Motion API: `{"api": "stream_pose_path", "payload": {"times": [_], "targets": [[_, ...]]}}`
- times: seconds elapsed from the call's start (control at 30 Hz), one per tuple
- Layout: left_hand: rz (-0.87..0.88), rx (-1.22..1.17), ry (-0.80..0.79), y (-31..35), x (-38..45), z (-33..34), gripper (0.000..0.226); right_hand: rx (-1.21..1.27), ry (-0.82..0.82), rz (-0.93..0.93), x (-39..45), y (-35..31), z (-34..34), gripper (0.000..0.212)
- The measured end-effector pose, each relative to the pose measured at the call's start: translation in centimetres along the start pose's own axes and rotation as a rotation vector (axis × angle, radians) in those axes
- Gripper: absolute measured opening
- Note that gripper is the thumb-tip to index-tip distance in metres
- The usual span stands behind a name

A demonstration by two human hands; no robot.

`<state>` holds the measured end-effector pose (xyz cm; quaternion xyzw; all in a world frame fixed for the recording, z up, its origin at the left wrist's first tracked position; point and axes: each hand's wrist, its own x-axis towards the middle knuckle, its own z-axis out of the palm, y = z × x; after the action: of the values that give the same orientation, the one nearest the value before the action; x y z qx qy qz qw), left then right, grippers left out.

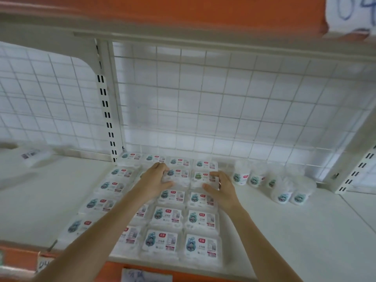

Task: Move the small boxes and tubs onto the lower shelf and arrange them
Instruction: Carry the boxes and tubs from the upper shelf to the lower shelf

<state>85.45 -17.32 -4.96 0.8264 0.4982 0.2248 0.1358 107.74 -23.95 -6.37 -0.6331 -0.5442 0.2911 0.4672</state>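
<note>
Our left hand point(156, 181) and right hand point(220, 187), fingers curled, grip two small clear plastic boxes point(186, 177) in the grid's far rows on the white lower shelf point(295, 231); round clear tubs point(270, 180) cluster right

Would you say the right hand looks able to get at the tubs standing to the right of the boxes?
Probably yes. The right hand rests on a box just left of the tubs, and only bare white shelf lies between them; nothing blocks a sideways move.
</note>
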Motion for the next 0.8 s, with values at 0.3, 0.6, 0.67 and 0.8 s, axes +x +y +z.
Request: {"api": "stream_pose_path", "payload": {"times": [0.3, 0.6, 0.67, 0.8], "targets": [[-0.047, -0.120, -0.063, 0.5, -0.5, -0.7, 0.064, -0.265, -0.004, 0.007, -1.4, -1.8, -0.3, 0.064], [0.154, -0.063, 0.157, 3.0, -8.3, -4.7, 0.040, -0.753, 0.044, -0.375, -10.0, -5.3, -4.8, 0.045], [0.206, 0.053, 0.209, 3.4, -11.1, -5.6, 0.035, -0.829, 0.046, -0.427, -12.8, -5.5, -5.4, 0.042], [0.206, 0.255, 0.277, 4.4, -17.7, -5.9, 0.038, -0.912, 0.038, -0.515, -18.4, -4.9, -6.1, 0.035]]}}
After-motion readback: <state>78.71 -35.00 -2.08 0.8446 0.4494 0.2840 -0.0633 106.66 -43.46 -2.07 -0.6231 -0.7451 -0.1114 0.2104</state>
